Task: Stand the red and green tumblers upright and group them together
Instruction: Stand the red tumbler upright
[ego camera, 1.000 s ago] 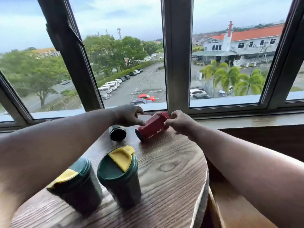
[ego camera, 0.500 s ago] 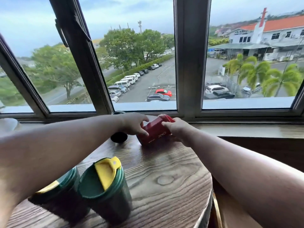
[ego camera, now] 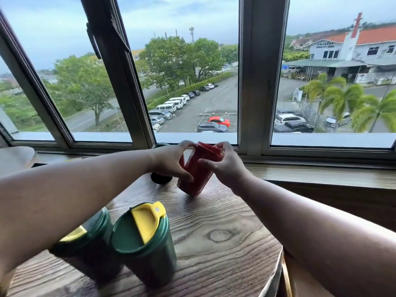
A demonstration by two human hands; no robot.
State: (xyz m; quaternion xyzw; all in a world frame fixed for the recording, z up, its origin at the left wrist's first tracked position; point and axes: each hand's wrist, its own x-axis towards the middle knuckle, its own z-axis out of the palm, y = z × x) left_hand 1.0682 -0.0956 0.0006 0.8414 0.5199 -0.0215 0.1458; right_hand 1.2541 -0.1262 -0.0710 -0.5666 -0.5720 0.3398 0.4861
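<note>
A red tumbler (ego camera: pixel 198 171) leans at the far edge of the round wooden table (ego camera: pixel 218 236), its base touching the wood and its top tipped right, toward the window. My left hand (ego camera: pixel 173 160) grips its left side and my right hand (ego camera: pixel 222 163) holds its upper right. Just left of it a dark tumbler (ego camera: pixel 161 179) lies on its side, mostly hidden by my left hand. Two green tumblers with yellow flip lids stand upright near the front: one (ego camera: pixel 145 239) in full view, the other (ego camera: pixel 90 247) partly hidden under my left forearm.
A wooden window sill (ego camera: pixel 321 174) and a large window frame (ego camera: pixel 255 82) run right behind the table. The table's edge (ego camera: pixel 276 266) drops off at the right. A pale rounded surface (ego camera: pixel 15 157) sits at far left.
The red tumbler lay on its side; both hands have now tipped it up, so it stands tilted on its base. The view has shifted too.
</note>
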